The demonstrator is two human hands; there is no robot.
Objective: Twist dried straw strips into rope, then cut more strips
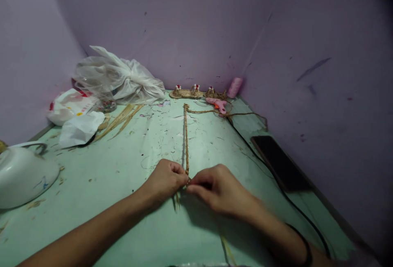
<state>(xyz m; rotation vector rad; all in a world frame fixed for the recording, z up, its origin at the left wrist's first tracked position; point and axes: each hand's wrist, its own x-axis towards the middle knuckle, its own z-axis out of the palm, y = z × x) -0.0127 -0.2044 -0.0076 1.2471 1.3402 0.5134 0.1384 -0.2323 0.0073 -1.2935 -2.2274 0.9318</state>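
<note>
l. hand point(170, 180) & r. hand point(219, 189) – fingertips pinching near end of braided cord point(186, 144); long axis runs straight away (both hands abt. equally near).

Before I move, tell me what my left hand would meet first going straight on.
Your right hand, most likely: its fingertips sit just beyond those of your left hand, at the cord's near end. Whether they already touch is unclear.
</note>
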